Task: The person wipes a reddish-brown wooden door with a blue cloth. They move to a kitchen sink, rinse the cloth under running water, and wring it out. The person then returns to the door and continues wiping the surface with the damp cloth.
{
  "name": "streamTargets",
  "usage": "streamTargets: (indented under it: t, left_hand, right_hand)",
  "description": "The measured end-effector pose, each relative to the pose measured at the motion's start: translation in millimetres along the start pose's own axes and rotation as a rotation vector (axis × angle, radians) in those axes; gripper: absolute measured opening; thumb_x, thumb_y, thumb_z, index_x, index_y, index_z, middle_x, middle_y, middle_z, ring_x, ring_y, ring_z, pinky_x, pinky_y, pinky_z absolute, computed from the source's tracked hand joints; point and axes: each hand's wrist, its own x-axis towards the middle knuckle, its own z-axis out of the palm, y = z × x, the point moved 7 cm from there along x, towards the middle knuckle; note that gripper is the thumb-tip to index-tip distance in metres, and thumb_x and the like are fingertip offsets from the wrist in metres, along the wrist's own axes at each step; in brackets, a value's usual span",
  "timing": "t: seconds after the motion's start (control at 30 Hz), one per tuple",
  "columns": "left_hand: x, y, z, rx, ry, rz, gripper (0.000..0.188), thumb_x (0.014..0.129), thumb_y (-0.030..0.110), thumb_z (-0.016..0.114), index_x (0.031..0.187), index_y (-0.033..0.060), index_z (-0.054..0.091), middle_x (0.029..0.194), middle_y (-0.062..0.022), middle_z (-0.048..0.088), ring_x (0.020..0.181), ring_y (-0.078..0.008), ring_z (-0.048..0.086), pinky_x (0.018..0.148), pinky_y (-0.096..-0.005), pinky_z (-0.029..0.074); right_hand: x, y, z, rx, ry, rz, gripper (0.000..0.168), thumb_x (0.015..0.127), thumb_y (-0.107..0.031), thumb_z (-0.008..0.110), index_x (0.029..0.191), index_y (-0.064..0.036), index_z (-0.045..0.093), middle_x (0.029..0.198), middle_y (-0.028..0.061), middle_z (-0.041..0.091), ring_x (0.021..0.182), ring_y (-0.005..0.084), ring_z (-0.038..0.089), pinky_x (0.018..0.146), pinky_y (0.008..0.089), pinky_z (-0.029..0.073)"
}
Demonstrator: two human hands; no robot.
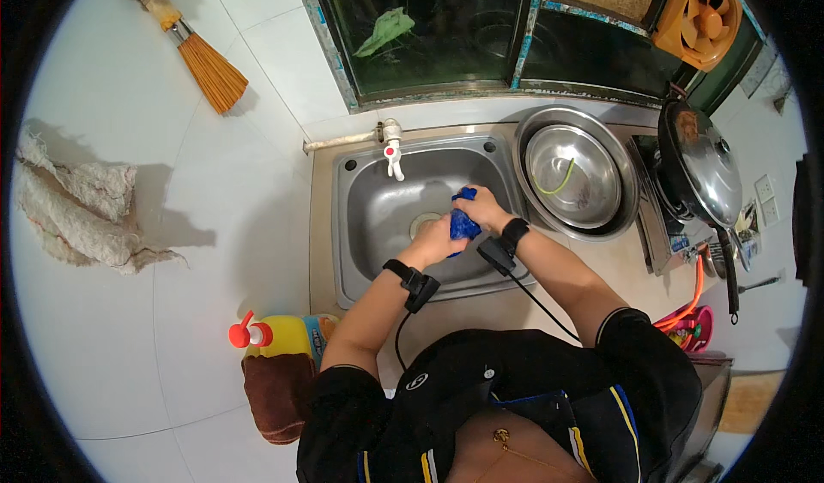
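A bunched blue cloth (pixel 463 225) is gripped between both my hands over the right half of a stainless steel sink (pixel 380 225). My left hand (pixel 432 242) holds its lower left side, and my right hand (pixel 481 207) grasps the upper right part. Some of the cloth is hidden by my fingers. Under my left hand, the round drain (pixel 421 220) is partly covered. At the back of the sink, a white tap (pixel 391 151) with a red dot points down over the basin; I cannot tell whether water runs.
Right of the sink, nested metal basins (pixel 573 177) hold a green strip. Beyond them a lidded wok (pixel 698 155) stands on a gas stove (pixel 656 225). A yellow pump bottle (pixel 283 335) and brown cloth (pixel 280 393) are at the left. A brush (pixel 209 71) hangs on the wall.
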Motion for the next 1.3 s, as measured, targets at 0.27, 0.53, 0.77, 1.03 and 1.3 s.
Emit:
streamTargets:
  t: [0.27,0.53,0.77,1.03,1.3]
  left_hand:
    - [-9,0,-6,0.250,0.158,-0.023,0.055,0.070,0.030,0.070,0.110,0.0003,0.047,0.089,-0.0229,0.061,0.081,-0.0382,0.060,0.072,-0.0435,0.048]
    - [-28,21,-30,0.080,0.296,0.092,0.065,0.072,0.032,0.072,0.123,0.0059,0.042,0.101,-0.0207,0.059,0.091,-0.0367,0.060,0.073,-0.0412,0.050]
    - [-47,-4,2,-1.238,-0.160,-0.423,0.063,0.077,0.031,0.066,0.127,0.0060,0.036,0.110,-0.0203,0.055,0.101,-0.0413,0.056,0.071,-0.0395,0.055]
    - [-28,11,-11,-1.895,0.031,-0.410,0.040,0.086,0.042,0.054,0.100,0.0046,0.056,0.099,-0.0112,0.060,0.089,-0.0256,0.059,0.082,-0.0404,0.049]
    - [-23,28,-76,-1.251,0.968,0.032,0.015,0.076,0.000,0.062,0.087,0.0042,0.051,0.094,-0.0108,0.060,0.082,-0.0164,0.058,0.074,-0.0288,0.049]
  right_hand:
    - [-12,-16,-2,0.192,-0.048,0.019,0.037,0.073,-0.017,0.070,0.104,-0.001,0.056,0.091,0.0087,0.059,0.079,0.0163,0.057,0.069,0.0300,0.048]
    - [-43,-40,-5,0.449,-0.109,0.006,0.041,0.072,-0.009,0.073,0.107,-0.009,0.052,0.096,0.0040,0.054,0.089,0.0141,0.054,0.076,0.0285,0.047]
    - [-94,-114,-14,-0.208,0.109,-0.857,0.034,0.069,-0.009,0.072,0.098,-0.005,0.057,0.106,0.0122,0.056,0.100,0.0247,0.055,0.083,0.0332,0.045]
    - [-154,-155,12,-0.350,-0.043,-1.021,0.030,0.068,-0.009,0.074,0.094,-0.006,0.058,0.107,0.0125,0.054,0.099,0.0291,0.055,0.085,0.0363,0.045]
    - [-98,-90,-15,0.625,0.435,-0.320,0.026,0.080,-0.022,0.069,0.096,-0.004,0.058,0.090,0.0040,0.059,0.079,0.0100,0.054,0.071,0.0237,0.044]
